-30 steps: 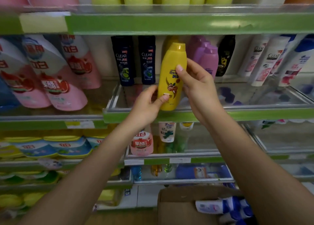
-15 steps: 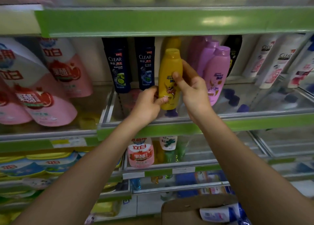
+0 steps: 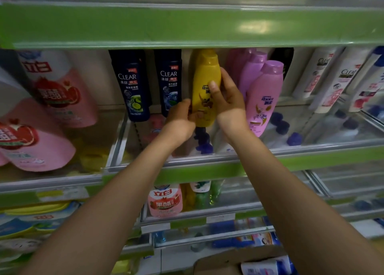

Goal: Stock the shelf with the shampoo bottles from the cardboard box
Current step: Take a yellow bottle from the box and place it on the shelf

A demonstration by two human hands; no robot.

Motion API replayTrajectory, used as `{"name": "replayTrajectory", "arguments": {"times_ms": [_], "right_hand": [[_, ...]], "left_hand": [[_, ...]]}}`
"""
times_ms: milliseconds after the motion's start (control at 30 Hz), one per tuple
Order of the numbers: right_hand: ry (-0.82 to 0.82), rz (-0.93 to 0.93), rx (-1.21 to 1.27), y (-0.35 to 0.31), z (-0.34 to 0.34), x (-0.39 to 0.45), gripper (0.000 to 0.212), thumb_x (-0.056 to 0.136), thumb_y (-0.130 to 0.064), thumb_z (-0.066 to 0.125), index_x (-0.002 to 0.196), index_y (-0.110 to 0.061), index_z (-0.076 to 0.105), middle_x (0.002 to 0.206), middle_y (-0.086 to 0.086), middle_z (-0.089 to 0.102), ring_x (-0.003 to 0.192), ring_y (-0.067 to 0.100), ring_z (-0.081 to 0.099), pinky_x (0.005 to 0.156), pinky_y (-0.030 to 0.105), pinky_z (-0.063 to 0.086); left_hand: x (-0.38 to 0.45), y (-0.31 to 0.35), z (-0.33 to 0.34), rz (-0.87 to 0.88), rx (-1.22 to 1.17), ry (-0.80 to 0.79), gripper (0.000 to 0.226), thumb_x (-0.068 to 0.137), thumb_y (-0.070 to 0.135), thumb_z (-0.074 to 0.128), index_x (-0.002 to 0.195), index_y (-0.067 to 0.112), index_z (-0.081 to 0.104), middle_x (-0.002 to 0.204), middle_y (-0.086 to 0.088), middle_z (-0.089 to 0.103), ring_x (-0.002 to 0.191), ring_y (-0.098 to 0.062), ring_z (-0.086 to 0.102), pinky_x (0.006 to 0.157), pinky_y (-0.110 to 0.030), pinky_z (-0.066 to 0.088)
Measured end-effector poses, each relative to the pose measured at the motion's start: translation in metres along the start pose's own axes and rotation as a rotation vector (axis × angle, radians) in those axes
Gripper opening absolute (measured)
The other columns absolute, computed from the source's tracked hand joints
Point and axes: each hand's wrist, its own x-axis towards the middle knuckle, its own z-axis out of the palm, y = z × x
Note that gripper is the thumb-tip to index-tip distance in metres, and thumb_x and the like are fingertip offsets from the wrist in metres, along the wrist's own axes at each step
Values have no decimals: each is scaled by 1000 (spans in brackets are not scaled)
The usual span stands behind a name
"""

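Green-edged shelf [image 3: 207,170] rows face us; we are setting a yellow shampoo bottle [image 3: 205,83] between dark and pink ones. Our right hand [image 3: 226,100] wraps its middle, our left hand [image 3: 180,119] pinches its base. Next, probably, seat it upright, release, return to the cardboard box [image 3: 218,262].

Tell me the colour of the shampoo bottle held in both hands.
Yellow, cap included; the plastic shampoo bottle shows best in the head view.
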Motion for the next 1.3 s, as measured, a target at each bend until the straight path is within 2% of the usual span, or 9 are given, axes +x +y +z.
{"name": "replayTrajectory", "arguments": {"times_ms": [167, 300, 467, 600, 700, 900, 1100, 1233, 1300], "right_hand": [[30, -9, -45, 9, 2, 13, 35, 101, -10, 46, 136, -5, 44, 121, 12, 61, 101, 11, 63, 86, 24, 52], [71, -31, -122, 17, 5, 22, 43, 99, -19, 48, 140, -8, 43, 135, 16, 55, 121, 25, 56, 102, 39, 49], [100, -42, -159, 22, 6, 30, 49, 98, -21, 48, 143, -6, 41, 140, 17, 51, 127, 28, 52, 107, 43, 44], [113, -15, -139, 24, 5, 33, 45, 101, -16, 48, 145, -9, 39, 143, 16, 49, 130, 27, 49, 109, 39, 42], [121, -11, -151, 24, 4, 35, 45, 101, -16, 48, 145, -10, 39, 143, 14, 48, 130, 26, 49, 108, 36, 42], [125, -5, -168, 21, 5, 34, 46, 100, -18, 48, 145, -11, 39, 144, 15, 48, 131, 26, 48, 110, 40, 41], [114, 53, -152, 17, 5, 28, 48, 103, -17, 44, 150, -16, 31, 150, 10, 41, 133, 21, 45, 105, 25, 43], [71, 54, -167, 12, 9, 15, 68, 95, -31, 51, 154, -26, 17, 156, 6, 33, 138, 20, 40, 112, 44, 38], [72, 13, -189, 8, 11, 8, 75, 88, -38, 52, 154, -27, 16, 156, 5, 32, 141, 19, 36, 114, 47, 34]], "left_hand": [[15, -1, 8, -9, 30, 31, 17, 94, 18, 54, 109, 12, 57, 106, -7, 64, 94, -23, 59, 85, -35, 49], [23, -2, 10, 18, 57, 50, 16, 95, 16, 52, 109, 11, 57, 108, -10, 64, 97, -25, 60, 82, -33, 49], [28, -2, 13, 24, 55, 60, 22, 94, 19, 54, 113, 8, 56, 111, -12, 61, 99, -25, 58, 81, -31, 47], [31, 1, 15, 19, 17, 71, 22, 94, 15, 54, 113, 4, 55, 109, -13, 60, 89, -20, 55, 75, -25, 41], [31, 1, 17, 15, -12, 66, 22, 93, 15, 55, 112, 3, 55, 110, -14, 60, 96, -25, 59, 79, -28, 45], [31, 1, 17, 15, -38, 55, 20, 94, 16, 53, 111, 4, 54, 107, -9, 59, 90, -17, 55, 74, -23, 40], [29, 1, 18, -36, -103, 50, 29, 93, 23, 56, 118, 9, 54, 114, -12, 62, 100, -26, 60, 84, -35, 49], [23, 3, 14, -101, -224, 22, 32, 92, 20, 58, 122, 11, 52, 118, -9, 62, 106, -23, 60, 91, -34, 48], [19, 8, 10, -106, -250, 11, 25, 90, 13, 60, 114, 14, 54, 117, -12, 62, 107, -26, 60, 97, -42, 48]]}}
